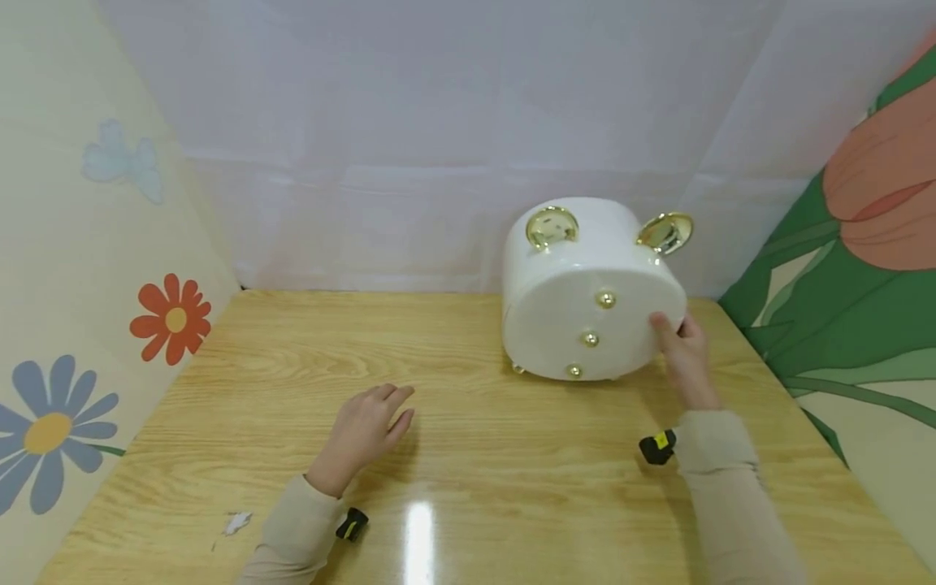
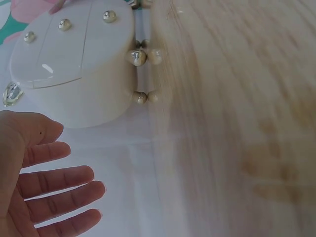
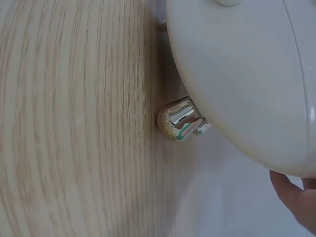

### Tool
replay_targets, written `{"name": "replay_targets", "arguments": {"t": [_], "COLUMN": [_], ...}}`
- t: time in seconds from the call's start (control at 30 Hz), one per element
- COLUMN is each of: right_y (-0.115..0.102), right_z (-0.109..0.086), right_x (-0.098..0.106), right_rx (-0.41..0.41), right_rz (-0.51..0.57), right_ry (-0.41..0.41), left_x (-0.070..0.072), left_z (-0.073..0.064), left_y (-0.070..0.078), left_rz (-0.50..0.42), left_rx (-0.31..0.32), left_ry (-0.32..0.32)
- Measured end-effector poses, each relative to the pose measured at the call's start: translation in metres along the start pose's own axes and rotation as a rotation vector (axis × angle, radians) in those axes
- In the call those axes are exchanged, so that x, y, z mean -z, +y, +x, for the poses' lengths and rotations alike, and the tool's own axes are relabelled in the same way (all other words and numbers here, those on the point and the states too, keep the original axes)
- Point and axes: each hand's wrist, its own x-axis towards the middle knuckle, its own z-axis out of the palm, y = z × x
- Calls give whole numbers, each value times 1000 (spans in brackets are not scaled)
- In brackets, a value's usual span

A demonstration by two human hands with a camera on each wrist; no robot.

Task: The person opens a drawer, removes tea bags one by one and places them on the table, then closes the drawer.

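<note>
A glossy white storage box (image 1: pixel 556 317) with rounded sides stands toward the back right of the table in the head view. It has two gold ears on top, three gold knobs down its front and small gold feet; thin seams between drawers show in the left wrist view. My right hand (image 1: pixel 689 364) holds the box by its right side, thumb on the front face and fingers around the edge. To the left and nearer, my left hand (image 1: pixel 364 429) hovers apart from the box over the table, its fingers loosely extended and holding nothing.
The wooden table (image 1: pixel 322 341) meets a white cloth backdrop (image 1: pixel 351 219) behind the box. Flower-patterned panels flank it on the left (image 1: pixel 73 244) and right (image 1: pixel 877 325). A small white scrap (image 1: pixel 237 522) lies at the front left. Black devices hang at both wrists.
</note>
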Motion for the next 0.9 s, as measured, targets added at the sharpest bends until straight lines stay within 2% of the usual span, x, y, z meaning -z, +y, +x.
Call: {"name": "replay_targets", "arguments": {"t": [0.13,0.4,0.53,0.73,0.9], "right_y": [0,0,0,1,4], "right_z": [-2,-6,-9,-13,-16], "right_x": [-7,-26,-34,-45,-56], "right_rx": [3,2,2,23,31], "right_rz": [-32,-22,-56,-149,-140], "right_ry": [-6,-48,-56,-113,-130], "left_x": [-1,-2,-2,-3,-2], "left_z": [-1,-2,-3,-4,-4], "left_y": [0,1,0,0,0], "left_rz": [-3,-1,-1,-2,11], "left_rx": [8,10,12,24,27], "left_ry": [-7,-5,-11,-14,-19]}}
